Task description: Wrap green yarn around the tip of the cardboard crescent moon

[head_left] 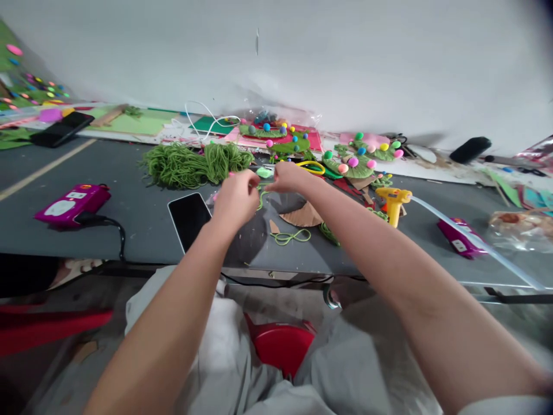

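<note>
Two bare hands at work above a grey bench. The left hand and right hand face each other, near but apart, both with fingers curled inward; whether either grip is pinched on anything cannot be told, since the fingertips are small and partly hidden. A light green strand lies in the gap between them, just below the fingertips; such closeness would suit fine two-handed control of a limp, thin material. Just beyond is a pale green pompom. A curved brown piece and a looped green cord lie flat on the near side, probably so as to be within easy reach. The green yarn bundle sits to the left, perhaps to leave the middle free. To the right, the yellow glue gun stands with its handle down, a long translucent stick trailing from its rear; the outward direction presumably keeps this length away from the hands. Pompom-covered green pieces lie behind, out of the forearms' way.
</note>
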